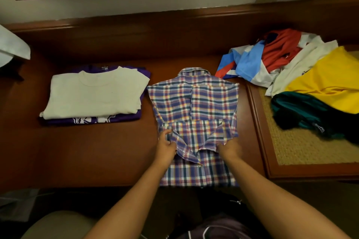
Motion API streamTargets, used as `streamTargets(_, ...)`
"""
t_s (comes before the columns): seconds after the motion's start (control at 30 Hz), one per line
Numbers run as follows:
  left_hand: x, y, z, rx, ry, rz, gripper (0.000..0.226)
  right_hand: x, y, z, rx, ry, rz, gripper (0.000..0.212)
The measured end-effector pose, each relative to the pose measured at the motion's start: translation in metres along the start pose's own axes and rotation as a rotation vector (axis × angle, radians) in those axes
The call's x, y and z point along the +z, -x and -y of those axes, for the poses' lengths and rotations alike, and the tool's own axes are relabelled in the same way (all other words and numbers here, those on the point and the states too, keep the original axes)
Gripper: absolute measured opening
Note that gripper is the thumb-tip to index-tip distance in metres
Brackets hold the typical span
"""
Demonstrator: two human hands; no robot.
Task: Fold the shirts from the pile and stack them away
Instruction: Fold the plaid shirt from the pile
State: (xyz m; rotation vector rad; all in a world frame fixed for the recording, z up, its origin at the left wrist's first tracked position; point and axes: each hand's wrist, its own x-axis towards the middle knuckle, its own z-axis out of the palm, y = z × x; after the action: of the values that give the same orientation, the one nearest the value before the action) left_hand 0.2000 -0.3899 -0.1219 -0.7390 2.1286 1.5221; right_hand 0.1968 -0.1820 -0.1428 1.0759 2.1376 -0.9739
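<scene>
Pinching the plaid shirt (194,103) at the table's near edge, left hand (167,146) and right hand (229,148) each gripping a fold side, I should carry both corners level toward the collar.

on the surface (101,153) a button-up shirt (196,103) lies in the middle, collar away from the person. left of it sits a stack of folded t-shirts (93,95) (two, one atop the other). to the right, an unfolded pile of shirts (291,68) rests partly on a woven mat (299,145).
</scene>
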Motion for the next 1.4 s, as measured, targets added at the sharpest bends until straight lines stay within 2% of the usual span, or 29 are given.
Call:
streamTargets(0.17, 0.000, 0.004, -0.006, 0.007, 0.067, 0.051, 0.038, -0.001, 0.002, 0.001, -0.060, 0.044, -0.039, 0.035)
streamTargets(0.43, 0.000, 0.005, -0.008, -0.010, 0.098, 0.062, 0.022, -0.005, 0.007, 0.012, -0.146, 0.191, -0.023, 0.018)
streamTargets(0.63, 0.003, 0.004, -0.011, -0.027, 0.130, 0.080, 0.019, 0.000, 0.008, 0.037, -0.156, 0.049, 0.035, 0.023)
streamTargets(0.73, 0.006, 0.001, -0.014, -0.031, 0.129, 0.083, 0.020, 0.008, 0.009, 0.062, -0.102, -0.287, 0.165, 0.023)
streamTargets(0.8, 0.009, -0.001, -0.017, -0.032, 0.145, 0.095, 0.021, 0.009, 0.013, 0.077, -0.097, -0.533, 0.303, 0.039)
streamTargets(0.83, 0.011, -0.002, -0.018, -0.035, 0.148, 0.101, 0.021, 0.007, 0.015, 0.081, -0.111, -0.571, 0.328, 0.042)
streamTargets(0.97, 0.024, -0.011, -0.023, -0.091, 0.213, 0.216, 0.020, -0.002, 0.010, 0.055, -0.134, -0.463, 0.213, 0.035)
streamTargets(1.07, 0.028, -0.016, -0.021, -0.090, 0.281, 0.315, 0.045, -0.007, 0.009, 0.021, -0.114, -0.339, 0.182, 0.036)
streamTargets(1.17, 0.018, -0.020, -0.009, -0.044, 0.242, 0.184, 0.054, -0.010, 0.017, -0.002, -0.203, -0.213, 0.154, 0.034)
streamTargets(1.27, 0.002, -0.011, 0.009, 0.006, 0.037, -0.013, 0.046, -0.011, 0.022, -0.016, -0.299, -0.090, 0.117, 0.031)
streamTargets(1.4, -0.020, 0.011, 0.047, 0.016, -0.313, -0.182, 0.035, -0.015, 0.024, -0.030, -0.361, 0.012, 0.049, 0.028)
